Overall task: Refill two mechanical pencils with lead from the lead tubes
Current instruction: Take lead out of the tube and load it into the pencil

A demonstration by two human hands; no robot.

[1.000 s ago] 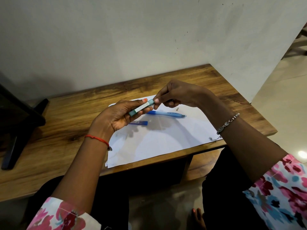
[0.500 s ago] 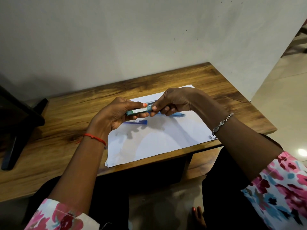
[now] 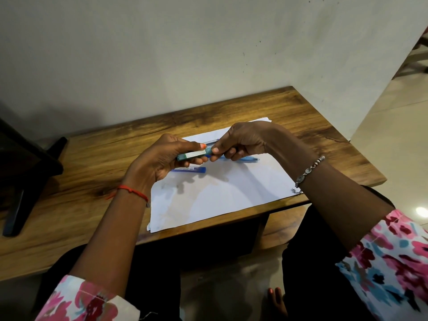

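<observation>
1. A wooden worktop (image 3: 301, 117) stands against a plain pale wall, with a white paper sheet (image 3: 220, 195) on it.
2. The left hand (image 3: 159, 161) grips a green lead tube (image 3: 192, 155) above the sheet, its long axis left-right, while the right hand (image 3: 243, 140) pinches its right end.
3. A blue lead tube (image 3: 194, 169) and a blue mechanical pencil (image 3: 247, 159) lie on the sheet, also left-right.

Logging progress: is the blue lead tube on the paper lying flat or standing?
Lying flat: the blue lead tube rests lengthwise on the white paper sheet.
</observation>
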